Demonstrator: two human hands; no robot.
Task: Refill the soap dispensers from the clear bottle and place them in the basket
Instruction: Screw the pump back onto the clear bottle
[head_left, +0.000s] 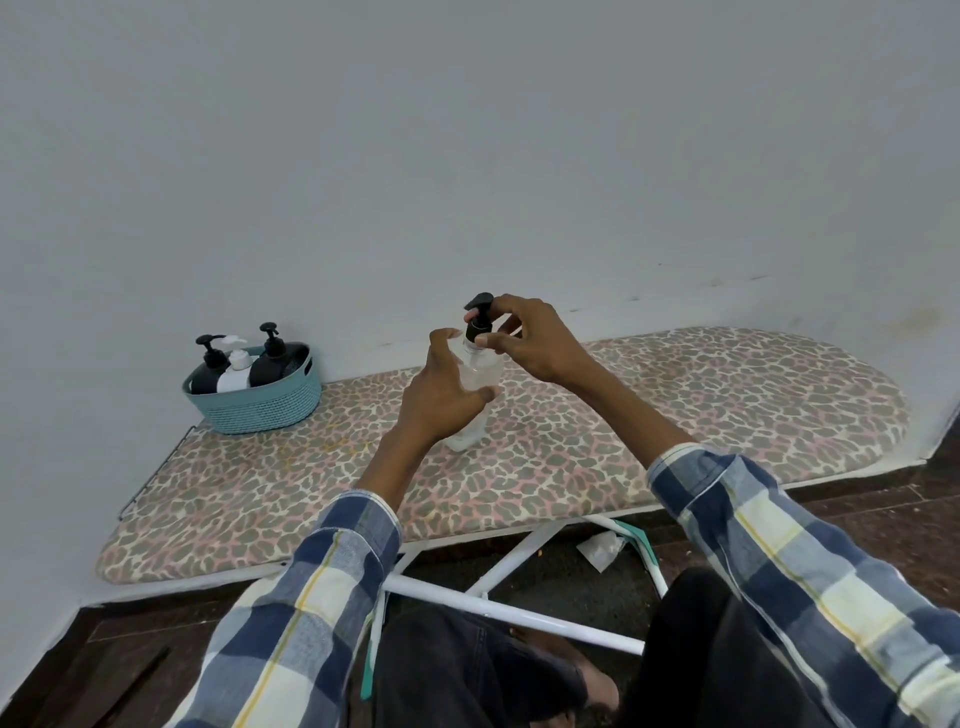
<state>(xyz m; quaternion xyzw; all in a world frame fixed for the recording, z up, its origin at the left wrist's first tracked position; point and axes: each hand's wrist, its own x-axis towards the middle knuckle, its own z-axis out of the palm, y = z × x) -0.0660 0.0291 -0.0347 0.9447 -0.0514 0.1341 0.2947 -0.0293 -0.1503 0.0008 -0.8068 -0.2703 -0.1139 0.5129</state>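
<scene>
A clear bottle (477, 385) stands upright in the middle of the leopard-print ironing board (675, 415). My left hand (441, 397) is wrapped around the bottle's body. My right hand (524, 340) pinches the black pump top (479, 315) at the bottle's neck. At the board's far left a teal basket (260, 408) holds two black dispensers (270, 358) and a white dispenser (236, 369), all with their pumps on.
The board stands low against a white wall, and its far edge touches the wall. White metal legs (514, 613) and a crumpled white wrapper (602, 548) lie on the dark floor below. My knees are under the board's near edge.
</scene>
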